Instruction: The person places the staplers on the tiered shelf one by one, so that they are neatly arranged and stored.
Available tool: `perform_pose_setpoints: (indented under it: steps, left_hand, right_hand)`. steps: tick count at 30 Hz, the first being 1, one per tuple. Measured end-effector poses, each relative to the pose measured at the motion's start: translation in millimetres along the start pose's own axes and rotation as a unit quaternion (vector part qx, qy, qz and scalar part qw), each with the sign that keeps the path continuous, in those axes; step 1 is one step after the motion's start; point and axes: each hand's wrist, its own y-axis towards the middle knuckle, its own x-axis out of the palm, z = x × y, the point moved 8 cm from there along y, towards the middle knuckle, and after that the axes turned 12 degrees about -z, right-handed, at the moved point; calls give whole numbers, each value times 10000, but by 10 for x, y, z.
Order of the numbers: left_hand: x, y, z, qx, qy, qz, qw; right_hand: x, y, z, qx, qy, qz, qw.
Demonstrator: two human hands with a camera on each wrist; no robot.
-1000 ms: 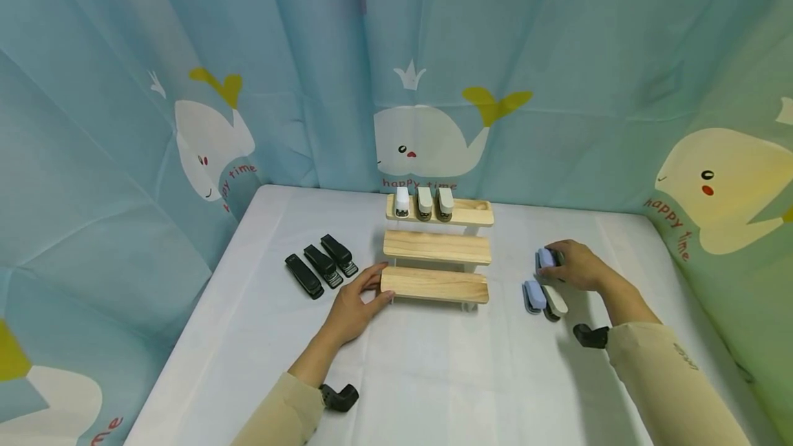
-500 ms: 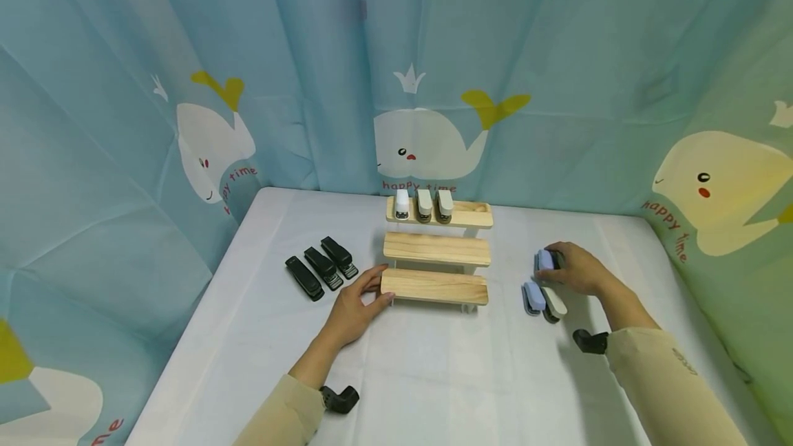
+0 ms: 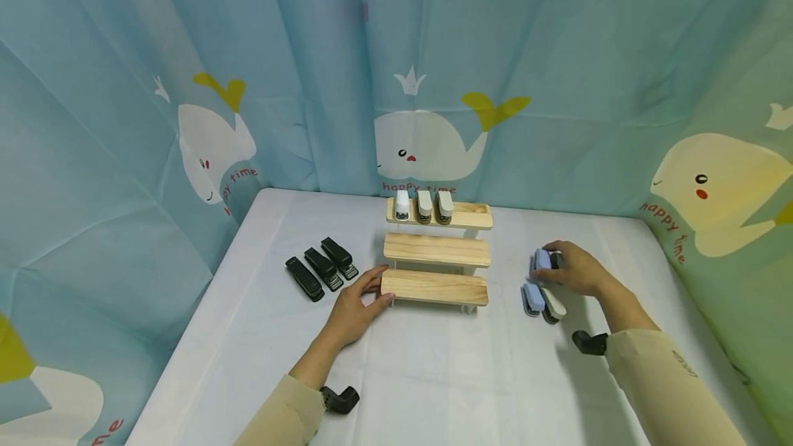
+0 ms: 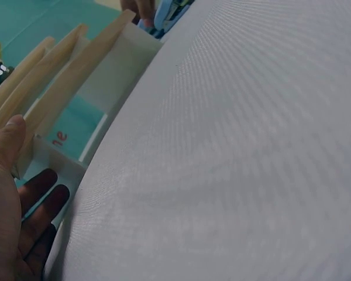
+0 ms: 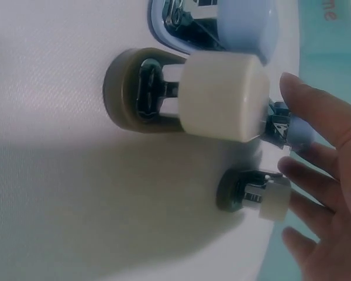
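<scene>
Blue stapler [image 3: 541,261] is in the right hand [image 3: 576,268], over to the right of the wooden rack [image 3: 434,286] and just past a second blue stapler [image 3: 533,297] and a cream stapler [image 3: 554,304]. Long axis goes pretty much front to back, near end angled a touch left, and its metal mouth faces the person. Thumb on one side, fingers on the other, so it's a narrow pinch. Whether its base touches the white tabletop [image 3: 434,377], can't tell.

Left hand [image 3: 352,308] has the near plank of the rack by its left end, thumb in front, index finger behind. Left wrist cam adds what the head cam kinda hides: the other fingers are stretched out loosely by the white end support.

Right wrist cam is the fun one, tipped sideways, and it shows another cream stapler [image 5: 275,199] right by the fingers. From the head cam you only get a dark sliver there. Rack's only in the other two views, and just the head cam gets all three pale staplers [image 3: 424,205] up top plus the three black staplers [image 3: 323,266] off left.
</scene>
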Motion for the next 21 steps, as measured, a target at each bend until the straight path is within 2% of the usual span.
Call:
perform_pose_setpoints:
  steps: [14, 21]
  left_hand:
    - [10, -6, 14, -3, -27, -1, 10000]
    - [8, -8, 28, 35, -42, 16, 10000]
  right_hand:
    - [-98, -102, -227, -229, -108, 186, 9995]
    - [-131, -120, -324, -184, -139, 186, 9996]
